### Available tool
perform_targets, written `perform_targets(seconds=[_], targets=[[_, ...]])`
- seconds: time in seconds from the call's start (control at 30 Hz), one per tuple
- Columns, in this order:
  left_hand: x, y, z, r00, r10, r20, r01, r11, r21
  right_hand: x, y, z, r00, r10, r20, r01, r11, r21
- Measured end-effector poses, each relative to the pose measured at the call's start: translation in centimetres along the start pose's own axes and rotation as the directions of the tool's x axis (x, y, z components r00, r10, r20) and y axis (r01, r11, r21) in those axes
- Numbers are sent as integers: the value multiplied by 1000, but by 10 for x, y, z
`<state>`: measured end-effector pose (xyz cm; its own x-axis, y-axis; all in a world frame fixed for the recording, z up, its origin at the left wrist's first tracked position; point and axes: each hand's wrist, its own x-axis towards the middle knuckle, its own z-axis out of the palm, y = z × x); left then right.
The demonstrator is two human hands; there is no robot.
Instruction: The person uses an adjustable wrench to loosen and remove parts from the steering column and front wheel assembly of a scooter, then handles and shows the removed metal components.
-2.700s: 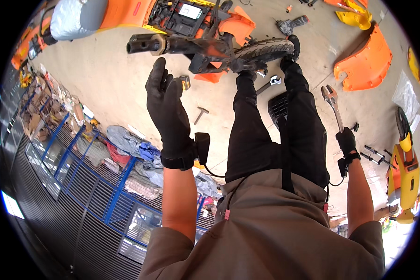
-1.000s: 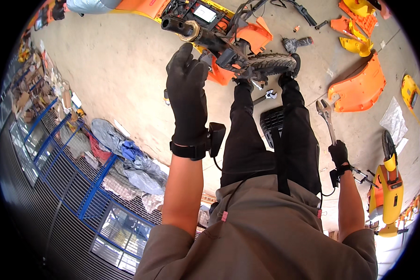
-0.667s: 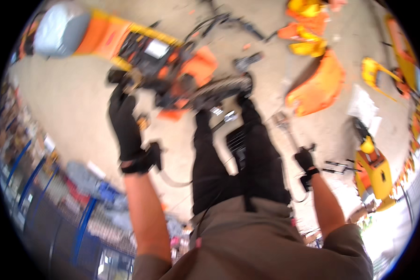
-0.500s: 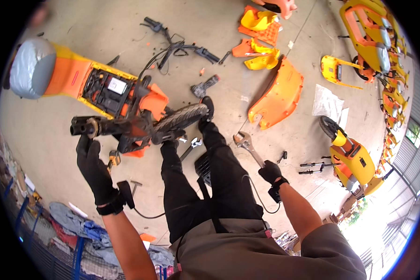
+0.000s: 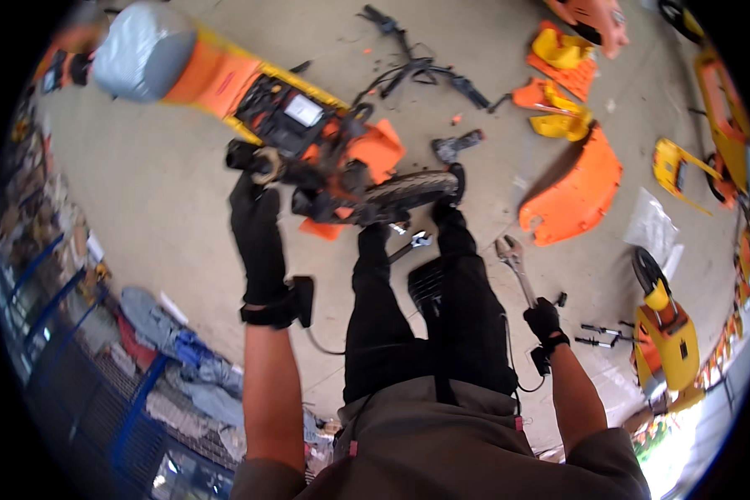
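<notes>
My right hand (image 5: 542, 319), in a black glove, is closed round the handle of an adjustable wrench (image 5: 517, 263), its jaws pointing up and away from me. My black-gloved left hand (image 5: 258, 237) reaches up to the bare steering tube (image 5: 296, 172) of a partly stripped orange and yellow scooter (image 5: 217, 77). Its fingers look stretched out, their tips at a metal ring nut (image 5: 267, 165) near the tube's end; blur hides the exact contact. The scooter's front tyre (image 5: 412, 188) rests near my feet.
Detached handlebars (image 5: 421, 65) lie beyond the scooter, with a cordless power tool (image 5: 457, 146) nearer. A large orange panel (image 5: 573, 190) lies to the right. Another wrench (image 5: 412, 242) is between my legs. A yellow scooter (image 5: 667, 342) stands far right; piled cloth (image 5: 154, 321) lines the left.
My view has swung left, so the scene sits further right and is blurred. My left hand stays by the ring nut; my right hand still holds the adjustable wrench.
</notes>
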<state>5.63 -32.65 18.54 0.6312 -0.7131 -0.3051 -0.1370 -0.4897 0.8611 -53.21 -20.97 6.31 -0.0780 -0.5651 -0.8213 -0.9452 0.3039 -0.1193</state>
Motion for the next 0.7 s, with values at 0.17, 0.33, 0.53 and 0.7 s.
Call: perform_targets(seconds=[0.17, 0.33, 0.53, 0.7], targets=[[-14, 18, 12, 998, 6, -62, 0, 995, 98, 11, 26, 18, 994, 65, 82, -65, 998, 2], [-54, 22, 20, 968, 251, 4, -233, 893, 385, 9, 17, 11, 995, 56, 82, -49, 995, -91], [-8, 19, 2, 1000, -18, -24, 17, 998, -57, 15, 28, 18, 992, 70, 105, -65, 997, -48], [-15, 46, 22, 1000, 0, -27, 3, 995, 105, 19, 32, 26, 992, 67, 103, -65, 998, -20]])
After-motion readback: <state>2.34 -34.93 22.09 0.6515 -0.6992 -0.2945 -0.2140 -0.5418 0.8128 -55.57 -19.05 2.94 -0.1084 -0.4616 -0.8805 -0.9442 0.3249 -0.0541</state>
